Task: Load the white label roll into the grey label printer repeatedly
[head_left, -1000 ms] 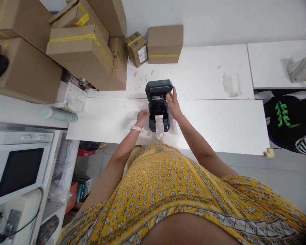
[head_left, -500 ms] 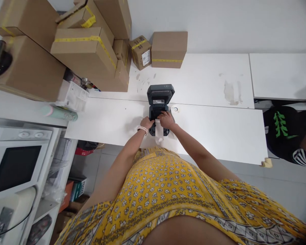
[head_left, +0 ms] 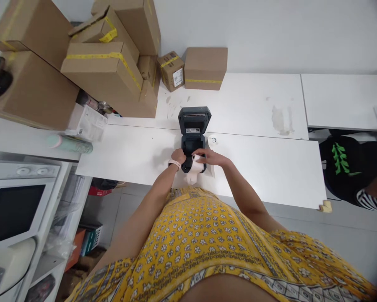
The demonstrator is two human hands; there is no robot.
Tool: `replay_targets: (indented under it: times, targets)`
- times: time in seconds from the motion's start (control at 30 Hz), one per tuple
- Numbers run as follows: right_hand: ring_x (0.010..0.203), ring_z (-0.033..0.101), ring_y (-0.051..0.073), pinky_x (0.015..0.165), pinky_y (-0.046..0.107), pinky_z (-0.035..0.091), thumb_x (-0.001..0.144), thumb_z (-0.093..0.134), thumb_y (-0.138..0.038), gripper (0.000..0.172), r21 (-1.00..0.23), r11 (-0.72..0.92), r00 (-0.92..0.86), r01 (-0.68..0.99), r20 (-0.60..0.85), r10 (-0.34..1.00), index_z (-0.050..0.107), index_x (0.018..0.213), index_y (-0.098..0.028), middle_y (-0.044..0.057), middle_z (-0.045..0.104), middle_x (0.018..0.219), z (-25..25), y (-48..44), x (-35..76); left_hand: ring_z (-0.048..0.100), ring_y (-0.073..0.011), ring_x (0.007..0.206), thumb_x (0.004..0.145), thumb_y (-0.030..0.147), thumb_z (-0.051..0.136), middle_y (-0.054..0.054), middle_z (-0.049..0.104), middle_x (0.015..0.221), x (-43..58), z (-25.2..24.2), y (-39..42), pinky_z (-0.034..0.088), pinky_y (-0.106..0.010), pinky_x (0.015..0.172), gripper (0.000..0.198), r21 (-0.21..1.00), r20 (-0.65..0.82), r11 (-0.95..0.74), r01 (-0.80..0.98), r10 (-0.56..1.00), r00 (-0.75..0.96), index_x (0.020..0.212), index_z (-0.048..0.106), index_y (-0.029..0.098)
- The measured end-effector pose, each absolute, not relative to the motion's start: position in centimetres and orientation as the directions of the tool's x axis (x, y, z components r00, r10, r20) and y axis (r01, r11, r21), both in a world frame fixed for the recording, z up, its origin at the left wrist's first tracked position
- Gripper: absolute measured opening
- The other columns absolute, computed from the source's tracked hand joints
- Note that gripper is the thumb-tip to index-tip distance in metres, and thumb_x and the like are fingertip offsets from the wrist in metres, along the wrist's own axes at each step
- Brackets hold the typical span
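A dark grey label printer stands on the white table with its lid raised toward the wall. My right hand is closed on a small white paper roll, tilted above the printer's front part, so the roll's hollow core shows. A loose strip of its paper hangs toward the table's front edge. At the printer's left side, my left hand, with a pale watch band at the wrist, is closed on the casing; its fingertips are partly hidden.
Cardboard boxes are piled at the back left, with two smaller ones near the wall. A mint bottle lies left of the table, above a microwave. A person in a black cap is at the right edge.
My right hand has lifted the paper roll out of the printer's well and drawn it toward me. The left hand stays at the printer's side. The view has shifted slightly.
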State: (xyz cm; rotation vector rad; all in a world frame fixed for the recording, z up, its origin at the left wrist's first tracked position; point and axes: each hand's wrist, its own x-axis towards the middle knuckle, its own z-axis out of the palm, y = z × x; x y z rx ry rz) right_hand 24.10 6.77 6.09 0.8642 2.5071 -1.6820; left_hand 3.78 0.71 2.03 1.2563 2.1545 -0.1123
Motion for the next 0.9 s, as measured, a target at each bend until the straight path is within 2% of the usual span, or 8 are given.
replay_targets:
  times: [0.07, 0.13, 0.23, 0.33, 0.4, 0.47, 0.63, 0.9]
  targets:
    - [0.118, 0.061, 0.026, 0.104, 0.043, 0.048, 0.088, 0.067, -0.044, 0.060, -0.969, 0.003, -0.875, 0.247, -0.222, 0.431, 0.054, 0.145, -0.029, 0.007, 0.066, 0.130, 7.9, 6.1, 28.0, 0.066, -0.0313, 0.119, 0.093, 0.026, 0.061, -0.021, 0.071, 0.121, 3.7, 1.8, 0.7, 0.051, -0.033, 0.093, 0.027, 0.189, -0.552, 0.518, 0.834, 0.759, -0.346, 0.115, 0.069, 0.013]
    - [0.119, 0.059, 0.023, 0.102, 0.039, 0.049, 0.086, 0.071, -0.043, 0.066, -0.973, -0.154, -0.843, 0.173, -0.227, 0.488, 0.049, 0.148, -0.032, 0.005, 0.063, 0.133, 9.2, 4.8, 32.0, 0.067, -0.0313, 0.117, 0.095, 0.025, 0.058, -0.022, 0.071, 0.119, 3.6, 1.5, 0.7, 0.052, -0.032, 0.090, 0.026, 0.176, -0.551, 0.503, 0.847, 0.763, -0.338, 0.114, 0.069, 0.011]
    - [0.116, 0.060, 0.023, 0.103, 0.039, 0.048, 0.083, 0.076, -0.042, 0.051, -0.936, -0.271, -0.771, 0.223, -0.340, 0.539, 0.063, 0.130, -0.027, 0.007, 0.064, 0.127, 9.3, 2.4, 37.3, 0.068, -0.0330, 0.115, 0.096, 0.024, 0.054, -0.023, 0.071, 0.117, 3.4, 1.1, 0.7, 0.053, -0.033, 0.087, 0.026, 0.174, -0.550, 0.504, 0.846, 0.762, -0.341, 0.113, 0.069, 0.010]
    - [0.109, 0.062, 0.024, 0.099, 0.042, 0.050, 0.078, 0.079, -0.041, 0.042, -0.868, -0.343, -0.723, 0.359, -0.491, 0.486, 0.067, 0.113, -0.022, 0.009, 0.068, 0.116, 7.0, 0.2, 41.2, 0.069, -0.0342, 0.113, 0.095, 0.024, 0.055, -0.023, 0.071, 0.116, 3.4, 1.0, 0.8, 0.054, -0.035, 0.085, 0.026, 0.179, -0.556, 0.517, 0.837, 0.755, -0.348, 0.111, 0.070, 0.011]
    - [0.104, 0.064, 0.023, 0.097, 0.043, 0.051, 0.072, 0.081, -0.041, 0.042, -0.830, -0.348, -0.676, 0.437, -0.558, 0.482, 0.067, 0.107, -0.021, 0.008, 0.070, 0.109, 4.4, -0.9, 42.7, 0.068, -0.0347, 0.114, 0.094, 0.025, 0.057, -0.023, 0.071, 0.117, 3.4, 1.0, 0.9, 0.055, -0.036, 0.088, 0.025, 0.174, -0.555, 0.522, 0.835, 0.753, -0.355, 0.110, 0.070, 0.011]
    - [0.099, 0.065, 0.023, 0.097, 0.045, 0.051, 0.068, 0.080, -0.041, 0.041, -0.827, -0.291, -0.596, 0.481, -0.552, 0.583, 0.066, 0.101, -0.021, 0.006, 0.071, 0.102, 1.5, -1.2, 43.0, 0.068, -0.0352, 0.116, 0.093, 0.026, 0.059, -0.024, 0.071, 0.118, 3.5, 1.1, 1.0, 0.054, -0.036, 0.090, 0.027, 0.162, -0.549, 0.524, 0.836, 0.752, -0.365, 0.112, 0.070, 0.011]
    - [0.100, 0.067, 0.024, 0.098, 0.048, 0.051, 0.071, 0.065, -0.036, 0.029, -0.838, -0.038, -0.340, 0.544, -0.261, 0.903, 0.061, 0.097, -0.024, 0.005, 0.071, 0.102, -3.9, 1.2, 38.9, 0.068, -0.0349, 0.116, 0.093, 0.027, 0.059, -0.023, 0.071, 0.119, 3.6, 1.6, 1.3, 0.055, -0.036, 0.090, 0.028, 0.140, -0.552, 0.530, 0.837, 0.743, -0.378, 0.112, 0.070, 0.010]
    - [0.107, 0.065, 0.026, 0.102, 0.052, 0.051, 0.072, 0.058, -0.022, 0.034, -0.816, -0.005, -0.286, 0.578, -0.208, 0.935, 0.060, 0.105, -0.026, 0.005, 0.072, 0.108, -7.8, 5.5, 32.6, 0.068, -0.0334, 0.115, 0.096, 0.027, 0.051, -0.022, 0.071, 0.120, 4.0, 1.3, 1.1, 0.055, -0.036, 0.089, 0.032, 0.099, -0.551, 0.548, 0.831, 0.725, -0.412, 0.118, 0.069, 0.011]
